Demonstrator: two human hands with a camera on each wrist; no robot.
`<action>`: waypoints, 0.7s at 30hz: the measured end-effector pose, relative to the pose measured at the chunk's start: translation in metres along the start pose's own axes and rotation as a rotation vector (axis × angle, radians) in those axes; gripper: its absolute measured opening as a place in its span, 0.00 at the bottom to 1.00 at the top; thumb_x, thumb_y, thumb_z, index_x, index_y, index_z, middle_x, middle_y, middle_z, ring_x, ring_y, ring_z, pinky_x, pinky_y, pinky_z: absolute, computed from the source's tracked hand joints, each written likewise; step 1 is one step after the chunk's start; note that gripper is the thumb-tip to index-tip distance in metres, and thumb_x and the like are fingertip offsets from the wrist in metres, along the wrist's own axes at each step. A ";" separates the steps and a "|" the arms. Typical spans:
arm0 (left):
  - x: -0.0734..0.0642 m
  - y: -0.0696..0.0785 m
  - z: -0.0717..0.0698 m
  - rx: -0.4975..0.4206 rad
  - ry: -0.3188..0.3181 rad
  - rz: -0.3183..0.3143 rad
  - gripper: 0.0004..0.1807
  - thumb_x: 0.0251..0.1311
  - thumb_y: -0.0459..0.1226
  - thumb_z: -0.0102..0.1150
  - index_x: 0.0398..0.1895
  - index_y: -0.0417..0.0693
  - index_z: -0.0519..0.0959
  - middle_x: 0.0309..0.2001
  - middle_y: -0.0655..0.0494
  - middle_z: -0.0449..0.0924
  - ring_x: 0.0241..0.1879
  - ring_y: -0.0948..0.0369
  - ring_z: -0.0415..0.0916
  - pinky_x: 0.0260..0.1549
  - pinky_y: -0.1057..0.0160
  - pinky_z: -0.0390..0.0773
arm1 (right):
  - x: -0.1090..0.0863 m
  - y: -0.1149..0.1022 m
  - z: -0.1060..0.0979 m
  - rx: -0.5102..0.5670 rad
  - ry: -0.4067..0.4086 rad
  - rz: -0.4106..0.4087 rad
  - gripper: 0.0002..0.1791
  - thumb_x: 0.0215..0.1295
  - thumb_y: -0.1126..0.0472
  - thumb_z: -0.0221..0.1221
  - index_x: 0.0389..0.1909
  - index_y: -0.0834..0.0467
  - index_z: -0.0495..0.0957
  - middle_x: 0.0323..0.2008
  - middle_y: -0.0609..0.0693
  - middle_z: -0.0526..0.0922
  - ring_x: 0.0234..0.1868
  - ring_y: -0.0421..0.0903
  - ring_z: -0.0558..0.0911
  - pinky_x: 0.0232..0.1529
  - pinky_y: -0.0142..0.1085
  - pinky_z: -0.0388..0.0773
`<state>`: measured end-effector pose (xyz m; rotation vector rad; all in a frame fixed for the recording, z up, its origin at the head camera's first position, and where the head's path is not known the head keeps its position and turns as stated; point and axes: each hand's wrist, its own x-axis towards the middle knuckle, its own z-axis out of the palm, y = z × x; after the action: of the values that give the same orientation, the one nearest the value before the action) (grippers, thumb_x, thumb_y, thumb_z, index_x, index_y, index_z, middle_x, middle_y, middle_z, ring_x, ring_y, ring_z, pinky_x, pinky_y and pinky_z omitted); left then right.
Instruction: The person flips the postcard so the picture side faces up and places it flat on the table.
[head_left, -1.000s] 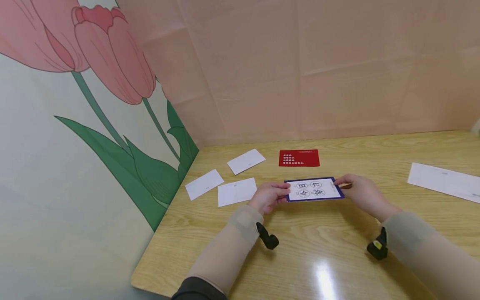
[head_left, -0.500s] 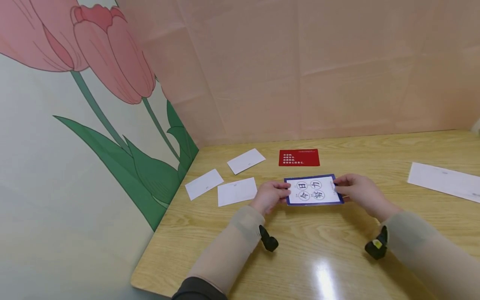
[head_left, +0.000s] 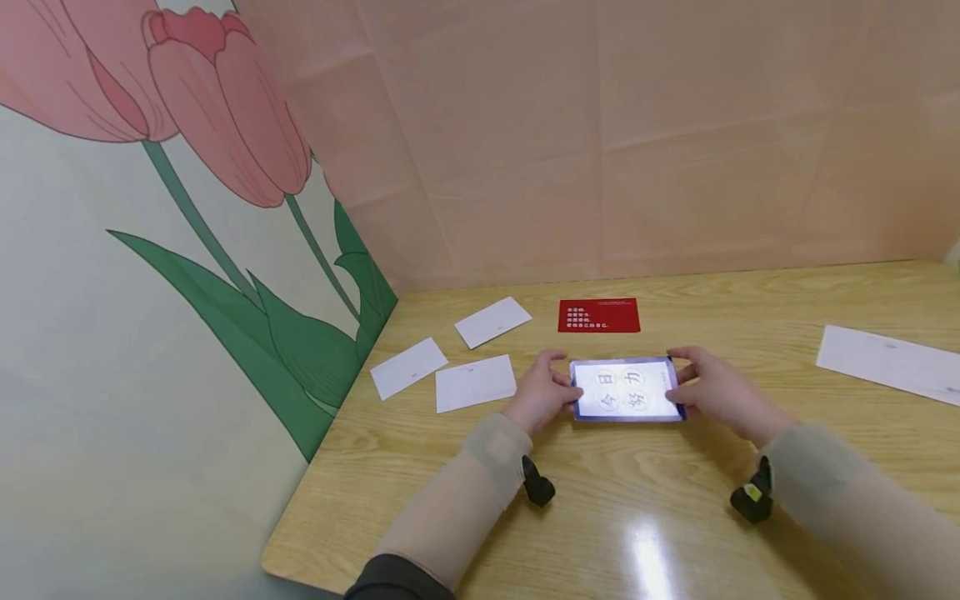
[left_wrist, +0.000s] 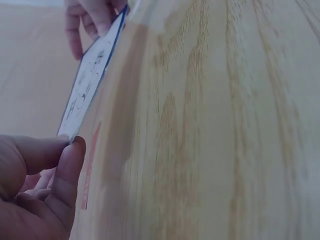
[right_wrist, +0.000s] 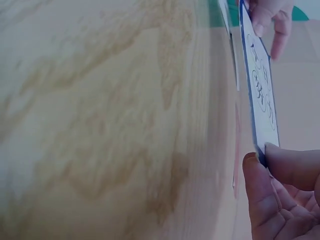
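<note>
A white card with a dark blue border (head_left: 624, 405) carries several circled characters, which lie sideways in the head view. My left hand (head_left: 542, 392) pinches its left end between thumb and fingers. At the opposite end my right hand (head_left: 720, 390) pinches the card the same way. Both wrist views show the card (left_wrist: 90, 80) held above the table at a tilt, its short ends between thumb and fingertips. Glare whitens its face in the head view. Behind it a red card (head_left: 598, 316) with white print lies flat on the table.
Three white cards lie at the left: one nearest the wall (head_left: 408, 368), one farther back (head_left: 492, 322) and one beside my left hand (head_left: 474, 383). A long white paper strip (head_left: 888, 360) is at the right. A tulip-painted wall (head_left: 187, 333) and a pink backdrop (head_left: 525, 150) bound the wooden table (head_left: 600, 517).
The blue-bordered card has tilted so its face turns more toward the head camera and catches glare. Its near edge sits slightly lower. Both hands keep their pinch; the other cards have not moved.
</note>
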<state>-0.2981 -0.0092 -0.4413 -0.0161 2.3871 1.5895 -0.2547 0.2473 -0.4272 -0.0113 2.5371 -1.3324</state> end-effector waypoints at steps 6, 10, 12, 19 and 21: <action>0.001 -0.002 0.001 0.093 -0.029 -0.006 0.35 0.54 0.32 0.68 0.66 0.63 0.70 0.33 0.55 0.74 0.29 0.60 0.75 0.31 0.63 0.81 | 0.002 0.002 0.004 -0.056 0.001 -0.019 0.44 0.63 0.60 0.63 0.73 0.63 0.49 0.51 0.66 0.70 0.43 0.54 0.74 0.37 0.38 0.77; 0.001 -0.003 0.001 0.099 -0.034 -0.022 0.32 0.54 0.33 0.68 0.63 0.63 0.73 0.33 0.55 0.75 0.30 0.61 0.75 0.32 0.63 0.80 | 0.003 0.004 0.006 -0.069 0.002 -0.031 0.43 0.62 0.62 0.63 0.72 0.65 0.51 0.49 0.67 0.71 0.41 0.53 0.75 0.36 0.38 0.77; 0.000 -0.004 0.001 0.094 -0.037 -0.021 0.32 0.54 0.32 0.68 0.63 0.62 0.73 0.33 0.54 0.75 0.30 0.60 0.75 0.32 0.64 0.80 | 0.004 0.004 0.006 -0.071 0.000 -0.023 0.43 0.61 0.62 0.64 0.72 0.65 0.51 0.49 0.67 0.71 0.41 0.53 0.75 0.36 0.38 0.77; 0.000 -0.005 0.001 0.082 -0.040 -0.028 0.33 0.54 0.31 0.68 0.64 0.60 0.73 0.32 0.53 0.75 0.29 0.60 0.75 0.30 0.64 0.80 | 0.005 0.004 0.008 -0.069 -0.023 0.022 0.44 0.61 0.61 0.64 0.73 0.66 0.51 0.50 0.67 0.70 0.43 0.53 0.74 0.38 0.38 0.76; 0.001 -0.005 0.002 0.106 -0.038 -0.034 0.32 0.54 0.31 0.68 0.64 0.59 0.73 0.32 0.54 0.75 0.28 0.60 0.75 0.29 0.64 0.80 | 0.005 0.004 0.009 -0.068 -0.024 0.029 0.44 0.61 0.61 0.64 0.72 0.66 0.51 0.50 0.67 0.70 0.43 0.54 0.74 0.38 0.37 0.76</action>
<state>-0.2974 -0.0089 -0.4463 -0.0060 2.4254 1.4330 -0.2566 0.2418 -0.4361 -0.0047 2.5509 -1.2281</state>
